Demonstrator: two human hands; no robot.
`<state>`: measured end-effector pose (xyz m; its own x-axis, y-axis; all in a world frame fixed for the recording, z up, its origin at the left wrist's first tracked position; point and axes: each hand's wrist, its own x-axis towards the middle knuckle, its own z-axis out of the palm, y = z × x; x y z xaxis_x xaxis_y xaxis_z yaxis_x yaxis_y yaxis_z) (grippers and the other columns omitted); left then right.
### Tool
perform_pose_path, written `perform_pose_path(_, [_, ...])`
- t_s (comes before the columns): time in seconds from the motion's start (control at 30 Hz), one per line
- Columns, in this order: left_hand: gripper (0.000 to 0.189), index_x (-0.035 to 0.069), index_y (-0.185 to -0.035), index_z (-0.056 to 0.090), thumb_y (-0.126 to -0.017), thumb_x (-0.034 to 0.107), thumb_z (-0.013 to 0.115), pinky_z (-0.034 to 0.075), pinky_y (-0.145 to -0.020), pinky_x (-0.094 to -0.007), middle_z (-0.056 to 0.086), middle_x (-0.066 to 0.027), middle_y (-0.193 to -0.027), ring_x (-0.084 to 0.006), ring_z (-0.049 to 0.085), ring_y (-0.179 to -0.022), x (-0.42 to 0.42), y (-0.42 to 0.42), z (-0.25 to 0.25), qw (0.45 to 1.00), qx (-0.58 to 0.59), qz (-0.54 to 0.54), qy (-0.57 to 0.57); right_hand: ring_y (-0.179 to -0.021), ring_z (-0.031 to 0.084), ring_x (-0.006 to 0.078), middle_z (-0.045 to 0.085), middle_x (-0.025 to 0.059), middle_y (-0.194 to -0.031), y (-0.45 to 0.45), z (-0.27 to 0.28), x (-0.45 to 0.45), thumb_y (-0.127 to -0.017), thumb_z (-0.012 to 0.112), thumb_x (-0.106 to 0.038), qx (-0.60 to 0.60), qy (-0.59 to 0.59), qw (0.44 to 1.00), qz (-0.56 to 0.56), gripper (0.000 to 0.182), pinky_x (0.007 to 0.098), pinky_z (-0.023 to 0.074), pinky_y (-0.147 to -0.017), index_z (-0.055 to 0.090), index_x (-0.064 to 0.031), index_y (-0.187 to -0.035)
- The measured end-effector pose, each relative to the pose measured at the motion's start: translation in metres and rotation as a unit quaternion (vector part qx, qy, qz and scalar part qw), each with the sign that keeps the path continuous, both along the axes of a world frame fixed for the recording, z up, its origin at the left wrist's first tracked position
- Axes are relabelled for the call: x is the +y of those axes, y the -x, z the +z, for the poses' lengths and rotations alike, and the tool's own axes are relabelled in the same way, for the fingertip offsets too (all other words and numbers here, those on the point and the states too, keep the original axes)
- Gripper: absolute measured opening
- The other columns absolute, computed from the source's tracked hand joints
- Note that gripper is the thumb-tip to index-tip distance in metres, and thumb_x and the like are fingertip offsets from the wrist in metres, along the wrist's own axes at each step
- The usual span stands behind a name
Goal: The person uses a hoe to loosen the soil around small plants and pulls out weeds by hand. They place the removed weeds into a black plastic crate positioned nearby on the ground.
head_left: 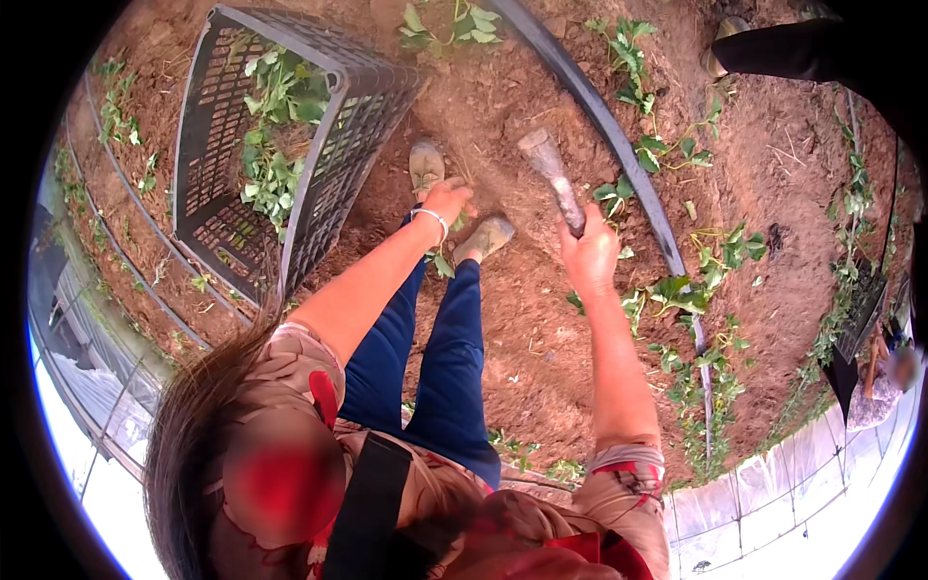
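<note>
My left hand (447,203), with a light bracelet at the wrist, is closed around a small strawberry plant. Thin roots stick out past the fingers, and the plant's green leaves (441,263) hang below the palm. In my right hand (591,250) is a short metal digging tool (554,174), gripped by its narrow end. Its wider, soil-caked blade points away from me over the bare ground. To the left of my left hand, a black plastic crate (362,156) holds loose strawberry plants (272,170) with green leaves.
A black irrigation hose (616,138) curves along the soil right of the tool, with strawberry plants (714,264) beside it. My shoes (487,238) stand between crate and hose. Another person's leg (783,52) shows at upper right; a further person (877,395) is at far right near plastic sheeting.
</note>
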<state>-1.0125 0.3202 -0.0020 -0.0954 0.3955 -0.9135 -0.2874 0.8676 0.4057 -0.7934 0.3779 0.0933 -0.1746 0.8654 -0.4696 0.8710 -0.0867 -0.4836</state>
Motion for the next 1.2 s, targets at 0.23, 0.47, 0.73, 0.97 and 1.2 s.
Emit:
perform_pose_path(0.23, [0.044, -0.006, -0.121, 0.039, -0.083, 0.009, 0.053, 0.046, -0.053, -0.0267, 0.057, -0.0101, -0.079, -0.0177, 0.06, -0.068, 0.022, -0.001, 0.015, 0.998, -0.05, -0.017, -0.016, -0.071, 0.062, 0.032, 0.061, 0.017, -0.073, -0.018, -0.03, 0.06, -0.07, 0.064, -0.014, -0.2, 0.007, 0.972, 0.127, 0.023, 0.0399, 0.0505, -0.065, 0.05, -0.0031, -0.084])
perform_pose_path(0.47, [0.043, -0.005, -0.121, 0.04, -0.082, 0.006, 0.056, 0.051, -0.057, -0.0283, 0.055, -0.0087, -0.098, -0.0163, 0.06, -0.074, 0.045, 0.014, 0.011, 0.996, -0.062, 0.037, -0.046, -0.073, 0.061, 0.0326, 0.061, 0.0158, -0.075, -0.008, 0.012, 0.047, -0.069, 0.064, -0.017, -0.022, -0.1, 0.991, 0.083, 0.026, 0.041, 0.0483, -0.068, 0.051, -0.0054, -0.088])
perform_pose_path(0.73, [0.024, 0.001, -0.102, 0.052, -0.079, -0.001, 0.058, 0.051, -0.058, -0.028, 0.057, -0.008, -0.091, -0.0178, 0.061, -0.077, 0.092, 0.0, -0.002, 0.98, 0.01, -0.009, -0.199, -0.077, 0.061, 0.0338, 0.062, 0.0179, -0.077, -0.032, -0.043, 0.069, -0.073, 0.064, -0.021, -0.187, 0.031, 0.976, 0.11, 0.027, 0.0418, 0.0489, -0.071, 0.052, -0.005, -0.091])
perform_pose_path(0.97, [0.02, 0.002, -0.099, 0.054, -0.08, 0.0, 0.057, 0.05, -0.054, -0.027, 0.06, -0.0075, -0.087, -0.0185, 0.062, -0.077, 0.124, -0.043, -0.013, 0.979, -0.108, 0.003, -0.172, -0.078, 0.06, 0.0355, 0.062, 0.0192, -0.078, -0.075, -0.055, 0.049, -0.073, 0.064, -0.023, -0.145, -0.017, 0.989, 0.031, 0.031, 0.0427, 0.0476, -0.07, 0.053, -0.0049, -0.096])
perform_pose_path(1.2, [0.015, 0.011, -0.087, 0.062, -0.074, 0.009, 0.055, 0.048, -0.065, -0.0418, 0.052, -0.0129, -0.088, -0.0337, 0.056, -0.076, 0.119, -0.092, -0.045, 0.744, 0.378, -0.43, -0.344, -0.078, 0.059, 0.0363, 0.062, 0.0191, -0.078, -0.087, -0.065, 0.048, -0.073, 0.063, -0.022, -0.103, -0.013, 0.995, 0.005, 0.033, 0.0425, 0.0471, -0.069, 0.055, -0.0042, -0.1])
